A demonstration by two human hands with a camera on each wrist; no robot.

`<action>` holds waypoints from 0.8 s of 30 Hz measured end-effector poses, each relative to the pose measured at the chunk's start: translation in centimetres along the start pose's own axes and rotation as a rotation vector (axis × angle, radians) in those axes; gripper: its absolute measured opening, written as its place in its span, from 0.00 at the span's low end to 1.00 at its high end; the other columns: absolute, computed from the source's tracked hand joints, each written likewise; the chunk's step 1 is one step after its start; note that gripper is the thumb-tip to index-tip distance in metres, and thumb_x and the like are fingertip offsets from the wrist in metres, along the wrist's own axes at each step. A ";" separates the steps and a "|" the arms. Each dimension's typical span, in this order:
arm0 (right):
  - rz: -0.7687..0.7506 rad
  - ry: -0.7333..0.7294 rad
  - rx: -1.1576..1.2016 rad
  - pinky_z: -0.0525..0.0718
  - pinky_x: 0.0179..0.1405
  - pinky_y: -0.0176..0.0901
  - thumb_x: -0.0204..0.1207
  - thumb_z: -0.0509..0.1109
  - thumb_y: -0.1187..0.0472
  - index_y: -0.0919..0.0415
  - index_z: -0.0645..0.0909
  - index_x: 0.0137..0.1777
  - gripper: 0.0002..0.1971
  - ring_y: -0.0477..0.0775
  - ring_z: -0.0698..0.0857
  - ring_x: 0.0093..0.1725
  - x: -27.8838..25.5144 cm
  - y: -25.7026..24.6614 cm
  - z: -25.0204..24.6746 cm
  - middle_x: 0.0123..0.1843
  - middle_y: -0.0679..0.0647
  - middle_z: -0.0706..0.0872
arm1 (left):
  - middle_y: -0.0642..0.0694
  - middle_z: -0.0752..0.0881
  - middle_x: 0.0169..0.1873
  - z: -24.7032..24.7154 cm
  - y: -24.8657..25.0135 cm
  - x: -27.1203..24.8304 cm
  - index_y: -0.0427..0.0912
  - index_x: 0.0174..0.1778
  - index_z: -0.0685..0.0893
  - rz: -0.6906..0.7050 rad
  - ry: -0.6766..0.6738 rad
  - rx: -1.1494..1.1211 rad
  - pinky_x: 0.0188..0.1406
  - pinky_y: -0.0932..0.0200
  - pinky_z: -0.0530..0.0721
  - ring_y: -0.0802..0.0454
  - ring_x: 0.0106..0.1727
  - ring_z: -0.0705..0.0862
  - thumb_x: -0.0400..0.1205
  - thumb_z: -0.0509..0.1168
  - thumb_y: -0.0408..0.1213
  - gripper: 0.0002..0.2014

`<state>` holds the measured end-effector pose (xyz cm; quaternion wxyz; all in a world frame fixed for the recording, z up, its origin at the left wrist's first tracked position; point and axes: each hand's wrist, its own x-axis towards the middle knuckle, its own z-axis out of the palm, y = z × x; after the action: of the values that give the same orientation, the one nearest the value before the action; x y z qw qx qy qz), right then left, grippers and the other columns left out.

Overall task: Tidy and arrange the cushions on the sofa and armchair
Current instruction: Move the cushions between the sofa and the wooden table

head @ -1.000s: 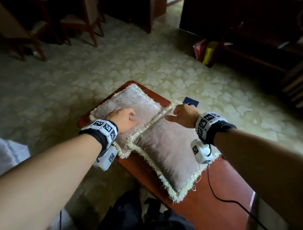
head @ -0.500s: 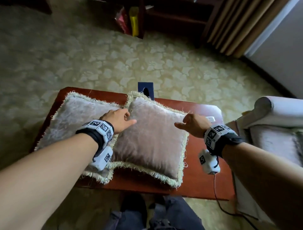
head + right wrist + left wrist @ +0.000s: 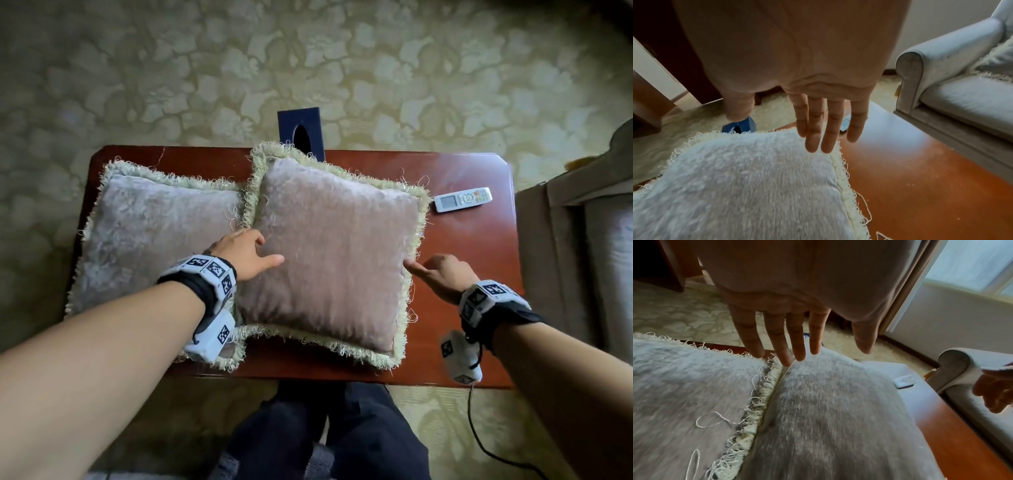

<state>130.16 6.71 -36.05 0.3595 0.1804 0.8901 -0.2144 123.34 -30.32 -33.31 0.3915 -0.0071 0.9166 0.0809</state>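
Observation:
Two pinkish-grey plush cushions with cream fringe lie side by side on a red-brown wooden table. The right cushion overlaps the edge of the left cushion. My left hand hovers over the seam between them, fingers straight and spread. Straight fingers also show on my right hand, which hangs over the right cushion's right fringe. Neither hand holds anything. A grey armchair stands to the right of the table, with another fringed cushion on its seat.
A white remote control lies on the table's far right part. A dark blue tissue box stands behind the right cushion at the table's far edge. Patterned beige carpet surrounds the table. My dark-trousered legs are at the near edge.
The view has swung to look straight down at the table. My right hand has moved from the cushion's far corner to its right edge; my left hand has shifted onto the seam.

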 end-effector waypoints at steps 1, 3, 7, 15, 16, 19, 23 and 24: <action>0.010 -0.015 0.011 0.69 0.27 0.43 0.80 0.60 0.29 0.63 0.71 0.34 0.33 0.54 0.74 0.27 1.3 0.3 0.7 0.30 0.57 0.78 | 0.46 0.80 0.74 0.3 0.0 1.2 0.50 0.75 0.75 -0.016 -0.012 0.017 0.71 0.43 0.78 0.43 0.71 0.80 0.77 0.63 0.71 0.36; 0.022 -0.038 0.033 0.71 0.28 0.44 0.79 0.60 0.28 0.62 0.72 0.34 0.34 0.56 0.76 0.27 3.9 0.9 2.2 0.30 0.58 0.80 | 0.44 0.78 0.75 0.6 0.0 3.7 0.49 0.76 0.75 -0.058 -0.026 0.043 0.70 0.43 0.78 0.40 0.72 0.79 0.77 0.64 0.72 0.38; 0.062 -0.115 0.058 0.78 0.37 0.48 0.76 0.59 0.24 0.70 0.80 0.43 0.41 0.62 0.85 0.37 8.9 2.7 5.6 0.42 0.63 0.88 | 0.41 0.77 0.77 2.3 -0.3 8.3 0.46 0.79 0.72 -0.169 -0.033 -0.004 0.71 0.41 0.78 0.37 0.73 0.78 0.72 0.67 0.74 0.46; 0.165 -0.209 0.192 0.72 0.24 0.39 0.54 0.64 0.14 0.61 0.70 0.34 0.44 0.52 0.73 0.24 14.1 4.2 10.1 0.28 0.53 0.76 | 0.33 0.64 0.83 6.9 -1.3 13.9 0.36 0.86 0.56 -0.349 -0.062 -0.053 0.80 0.36 0.68 0.32 0.82 0.67 0.59 0.78 0.72 0.68; 0.161 -0.216 0.198 0.68 0.22 0.37 0.49 0.64 0.11 0.58 0.66 0.31 0.45 0.49 0.70 0.22 14.7 4.5 10.6 0.26 0.51 0.72 | 0.31 0.65 0.83 7.2 -1.4 14.5 0.35 0.86 0.55 -0.365 -0.061 -0.063 0.80 0.37 0.68 0.31 0.82 0.68 0.58 0.79 0.71 0.69; 0.178 -0.259 0.277 0.73 0.23 0.38 0.51 0.74 0.19 0.58 0.69 0.32 0.40 0.50 0.77 0.29 15.7 4.9 11.7 0.30 0.49 0.77 | 0.29 0.69 0.81 7.8 -1.2 15.9 0.33 0.85 0.54 -0.399 -0.036 -0.106 0.78 0.37 0.70 0.30 0.79 0.72 0.55 0.83 0.66 0.71; 0.138 -0.272 0.496 0.82 0.73 0.54 0.43 0.83 0.21 0.61 0.75 0.77 0.65 0.54 0.85 0.69 16.8 6.1 13.1 0.70 0.50 0.86 | 0.34 0.75 0.78 8.3 -1.1 16.5 0.35 0.84 0.59 -0.399 -0.024 -0.214 0.78 0.39 0.72 0.33 0.77 0.75 0.44 0.85 0.68 0.76; 0.097 -0.272 0.532 0.80 0.75 0.55 0.41 0.84 0.22 0.57 0.76 0.78 0.65 0.54 0.85 0.70 16.8 6.2 13.1 0.71 0.50 0.86 | 0.37 0.77 0.77 8.4 -1.3 16.5 0.38 0.82 0.64 -0.369 -0.025 -0.228 0.78 0.39 0.74 0.35 0.76 0.77 0.37 0.83 0.73 0.78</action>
<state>129.12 8.05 -58.15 0.4255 0.2802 0.7366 -0.4448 118.00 -29.52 -51.10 0.4076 -0.2180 0.8798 0.1111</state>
